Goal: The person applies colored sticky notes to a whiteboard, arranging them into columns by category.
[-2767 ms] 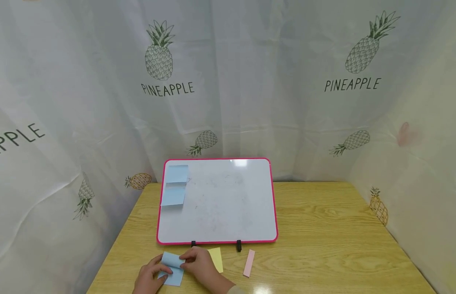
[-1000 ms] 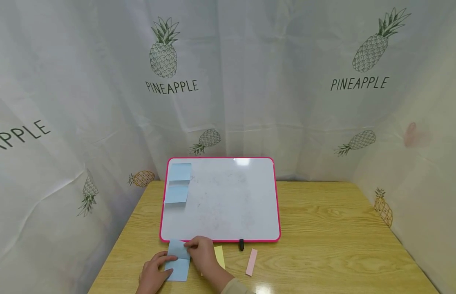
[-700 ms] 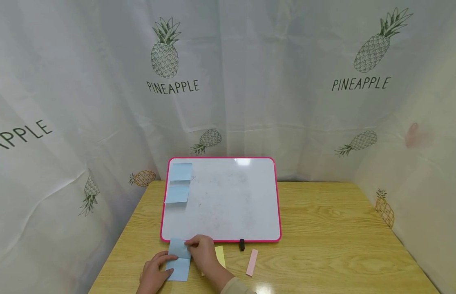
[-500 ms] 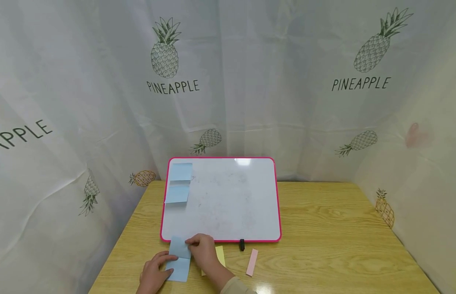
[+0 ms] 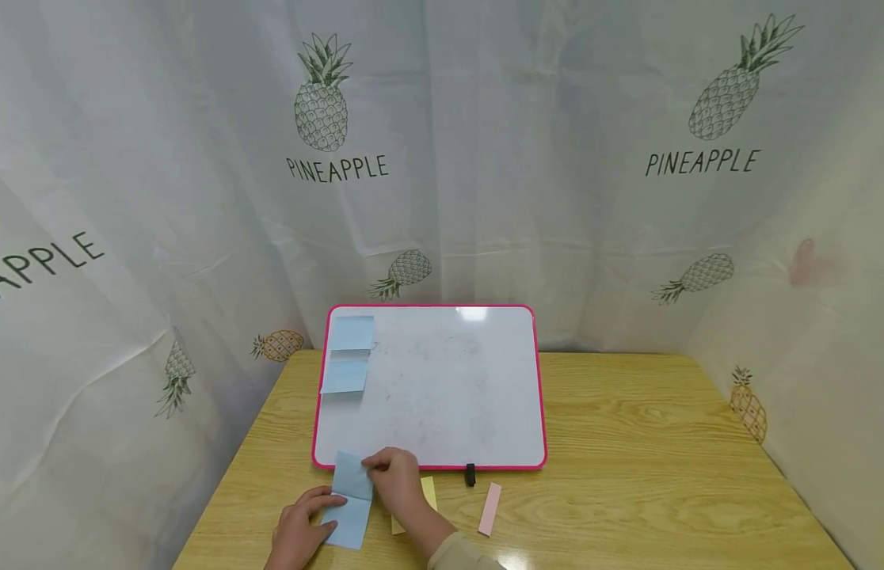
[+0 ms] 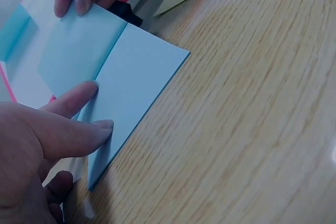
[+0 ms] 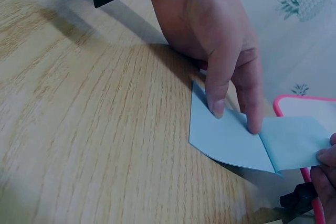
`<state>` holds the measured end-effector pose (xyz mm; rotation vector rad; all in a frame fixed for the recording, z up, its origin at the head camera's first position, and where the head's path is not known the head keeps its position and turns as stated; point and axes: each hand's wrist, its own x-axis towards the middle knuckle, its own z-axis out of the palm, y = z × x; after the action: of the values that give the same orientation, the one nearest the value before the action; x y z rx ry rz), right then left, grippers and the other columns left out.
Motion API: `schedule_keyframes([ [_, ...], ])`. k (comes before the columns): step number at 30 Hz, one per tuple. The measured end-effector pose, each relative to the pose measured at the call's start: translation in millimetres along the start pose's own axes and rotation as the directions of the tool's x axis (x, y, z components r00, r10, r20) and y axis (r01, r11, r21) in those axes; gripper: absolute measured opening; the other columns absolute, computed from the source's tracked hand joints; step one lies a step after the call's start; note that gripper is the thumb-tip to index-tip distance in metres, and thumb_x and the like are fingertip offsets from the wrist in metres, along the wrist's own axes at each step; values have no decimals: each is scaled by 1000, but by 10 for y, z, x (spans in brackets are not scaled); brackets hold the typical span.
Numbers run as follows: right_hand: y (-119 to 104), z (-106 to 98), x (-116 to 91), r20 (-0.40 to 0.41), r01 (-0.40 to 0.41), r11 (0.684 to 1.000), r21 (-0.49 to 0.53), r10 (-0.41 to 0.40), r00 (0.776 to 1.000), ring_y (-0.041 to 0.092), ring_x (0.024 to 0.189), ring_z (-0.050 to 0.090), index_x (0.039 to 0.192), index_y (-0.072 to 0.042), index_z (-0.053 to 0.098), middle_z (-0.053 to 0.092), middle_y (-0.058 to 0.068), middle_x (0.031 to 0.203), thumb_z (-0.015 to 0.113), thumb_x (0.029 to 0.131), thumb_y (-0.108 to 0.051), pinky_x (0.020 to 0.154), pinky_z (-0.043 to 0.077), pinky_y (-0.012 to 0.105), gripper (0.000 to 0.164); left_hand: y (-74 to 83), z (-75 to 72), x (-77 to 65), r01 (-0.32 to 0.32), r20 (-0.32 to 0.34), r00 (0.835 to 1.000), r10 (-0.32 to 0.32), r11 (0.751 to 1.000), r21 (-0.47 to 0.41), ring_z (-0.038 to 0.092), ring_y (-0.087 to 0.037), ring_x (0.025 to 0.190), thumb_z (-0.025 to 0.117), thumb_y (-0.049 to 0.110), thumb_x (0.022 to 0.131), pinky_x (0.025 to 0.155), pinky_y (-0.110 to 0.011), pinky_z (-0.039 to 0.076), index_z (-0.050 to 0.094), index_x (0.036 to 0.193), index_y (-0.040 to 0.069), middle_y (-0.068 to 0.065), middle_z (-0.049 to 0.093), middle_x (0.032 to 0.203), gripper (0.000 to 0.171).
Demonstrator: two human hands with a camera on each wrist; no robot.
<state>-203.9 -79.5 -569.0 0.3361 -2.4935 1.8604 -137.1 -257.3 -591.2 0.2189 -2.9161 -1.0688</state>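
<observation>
A light blue sticky note pad (image 5: 351,522) sits low on the wooden table, its top sheet (image 5: 351,476) peeled up and tilted away along a crease. My left hand (image 5: 297,529) holds the pad from the left; in the left wrist view its thumb (image 6: 97,132) and index finger lie on the pad's face, the index tip right at the crease. With thumb and fingertips my right hand (image 5: 398,479) pinches the raised sheet by its upper right corner. In the right wrist view the sheet (image 7: 294,140) stretches between both hands, still joined to the pad.
Behind the hands stands a pink-rimmed whiteboard (image 5: 435,396) bearing two blue sticky notes, an upper one (image 5: 353,332) and a lower one (image 5: 345,376). A black foot (image 5: 470,475) props it. Yellow paper (image 5: 429,492) lies partly under the right forearm; a pink strip (image 5: 489,509) lies farther right.
The top sheet, curled back low over the pad earlier, now stands farther up and away. My right hand has drawn its corner forward toward the whiteboard; the left hand keeps its place on the pad.
</observation>
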Motion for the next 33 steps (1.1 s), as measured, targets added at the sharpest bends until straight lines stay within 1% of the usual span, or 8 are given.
schedule_keyframes([
  [4,-6,-25,27,-3,17,1000,8,-17,1000,7,75,61,81,-7,79,68,-7,79,69,77,13,61,50,21,23,23,10,6,-10,0,1000,10,1000,7,52,-39,117,81,6,73,83,-58,39,77,95,26,-5,62,126,30],
  [9,-19,-56,49,-9,11,1000,3,-11,1000,5,76,61,82,-7,79,69,-8,80,70,78,12,61,50,20,22,44,13,6,-16,-6,1000,16,1000,19,53,-39,117,82,6,72,82,-58,40,76,95,26,-6,62,126,30],
  [17,-24,-84,68,-25,-3,999,52,4,1000,4,72,58,83,-7,78,68,-8,80,69,80,11,58,50,21,21,67,15,13,-24,-6,1000,24,1000,19,53,-39,118,82,6,73,84,-60,40,76,95,26,-6,62,126,31],
  [20,-45,-125,93,-37,-16,996,88,20,999,4,72,57,86,-7,78,67,-7,81,69,82,10,59,50,21,20,60,20,20,-35,-13,999,35,999,22,53,-38,118,82,5,72,84,-59,41,76,100,24,-6,62,125,34],
  [23,-92,-207,163,-69,-6,991,131,15,998,6,75,57,89,-7,78,67,-3,84,69,83,8,63,50,22,18,50,20,27,-48,-11,999,48,999,26,53,-38,119,82,5,72,85,-60,41,76,106,21,-7,62,126,39],
  [26,-138,-302,240,-74,9,987,160,3,997,8,75,56,90,-8,77,67,2,86,69,84,6,63,50,23,17,38,12,17,-41,4,999,41,999,29,51,-40,117,81,4,73,85,-62,39,74,112,18,-9,61,128,42],
  [30,-152,-349,279,-54,2,987,158,7,999,8,73,55,89,-9,76,65,-1,83,70,83,6,61,49,23,18,24,0,-3,-1,36,999,0,999,33,48,-40,113,79,5,74,86,-65,37,72,115,17,-11,58,132,43],
  [33,-153,-345,282,-57,-3,986,166,12,998,8,72,55,89,-10,76,64,-3,81,70,83,6,62,50,22,18,12,3,-4,16,44,999,-17,999,28,48,-39,113,79,6,75,86,-64,36,72,116,17,-11,57,133,43],
])
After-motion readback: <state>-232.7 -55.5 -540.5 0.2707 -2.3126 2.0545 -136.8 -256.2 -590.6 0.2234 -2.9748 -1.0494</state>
